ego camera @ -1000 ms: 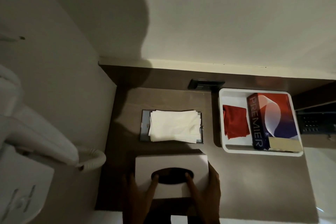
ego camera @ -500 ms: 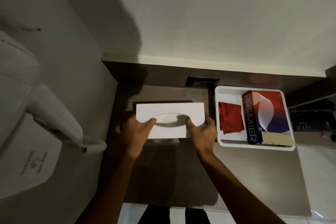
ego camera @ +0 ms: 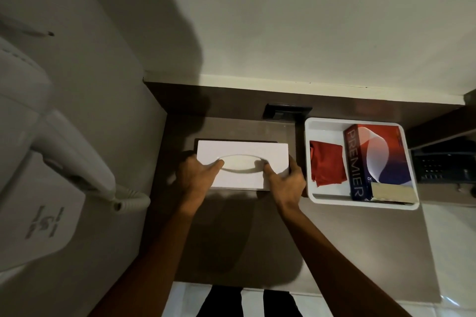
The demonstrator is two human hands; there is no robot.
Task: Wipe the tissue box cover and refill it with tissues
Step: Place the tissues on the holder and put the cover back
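Note:
The white tissue box cover point(ego camera: 242, 150) sits on the dark counter, over the place where the tissue stack lay; pale tissue shows through its oval slot point(ego camera: 240, 162). My left hand point(ego camera: 197, 175) grips the cover's left end with a finger at the slot's edge. My right hand point(ego camera: 284, 180) grips its right end the same way. The base tray under it shows only as a dark strip along the far edge.
A white tray point(ego camera: 360, 204) at the right holds a red cloth point(ego camera: 327, 163) and a red-and-blue "PREMIER" tissue box point(ego camera: 378, 162). A wall hair dryer point(ego camera: 59, 141) with coiled cord hangs at the left. A dark wall socket point(ego camera: 286, 112) sits behind the cover.
Both hands carried the cover from the counter's near edge away from me and set it down over the tissue stack, which is now hidden. Since half a second ago it has barely moved.

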